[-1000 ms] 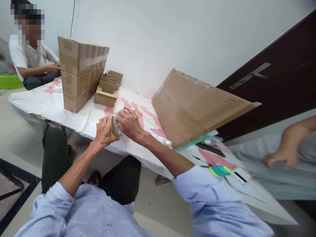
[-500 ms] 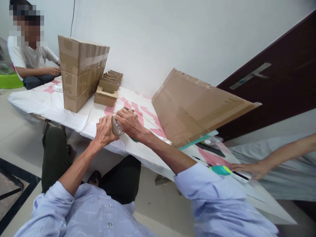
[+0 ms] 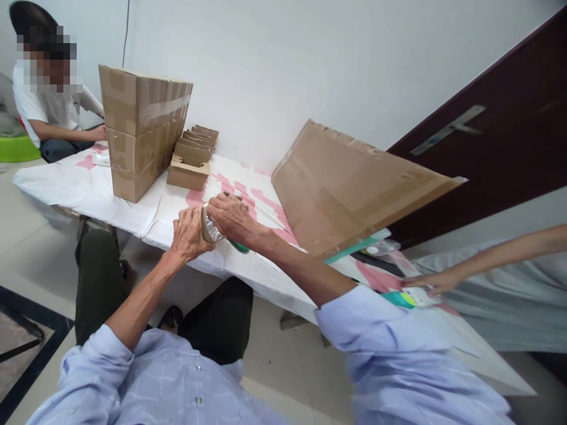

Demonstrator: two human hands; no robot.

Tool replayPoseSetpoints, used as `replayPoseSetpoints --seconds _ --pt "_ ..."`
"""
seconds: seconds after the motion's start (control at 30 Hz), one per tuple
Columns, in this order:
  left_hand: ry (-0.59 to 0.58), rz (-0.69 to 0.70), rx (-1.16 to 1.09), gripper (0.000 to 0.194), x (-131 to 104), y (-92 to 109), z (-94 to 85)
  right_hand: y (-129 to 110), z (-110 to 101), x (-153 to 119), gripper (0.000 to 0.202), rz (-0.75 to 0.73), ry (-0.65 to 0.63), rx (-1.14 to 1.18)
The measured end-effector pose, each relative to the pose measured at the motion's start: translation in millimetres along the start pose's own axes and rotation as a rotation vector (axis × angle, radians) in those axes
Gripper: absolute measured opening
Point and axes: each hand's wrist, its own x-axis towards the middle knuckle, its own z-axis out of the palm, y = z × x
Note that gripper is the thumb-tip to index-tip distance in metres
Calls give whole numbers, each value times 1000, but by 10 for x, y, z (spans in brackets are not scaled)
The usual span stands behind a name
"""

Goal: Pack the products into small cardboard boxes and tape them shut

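Note:
Between my two hands is a roll of clear tape (image 3: 212,229), held above the table's near edge. My left hand (image 3: 189,234) wraps round its left side. My right hand (image 3: 231,217) is closed over its upper right side, fingers bent. Something green (image 3: 240,247) shows just below my right hand; its shape is mostly hidden. Beyond my hands, an open small cardboard box (image 3: 188,175) sits on the cloth-covered table (image 3: 146,217), in front of a row of several folded cardboard pieces (image 3: 200,140).
Tall taped cartons (image 3: 133,133) stand at the left. A large cardboard sheet (image 3: 345,189) leans at the right. A person (image 3: 57,118) sits at the far left. Another person's hand (image 3: 432,282) rests by a green and yellow object (image 3: 399,299) at the right.
The other person's hand at the right has moved slightly left and up, along with a white item under it. More of the green thing below my right hand shows. My hands keep their hold.

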Motion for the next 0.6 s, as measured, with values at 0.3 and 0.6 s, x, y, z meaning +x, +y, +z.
replayPoseSetpoints --seconds 0.3,0.6 --pt "-20 0 -12 106 -2 23 -42 5 -11 -23 28 -73 -3 -58" --pt "-13 -4 -10 103 -7 14 -33 60 -3 24 24 -110 -37 -22"
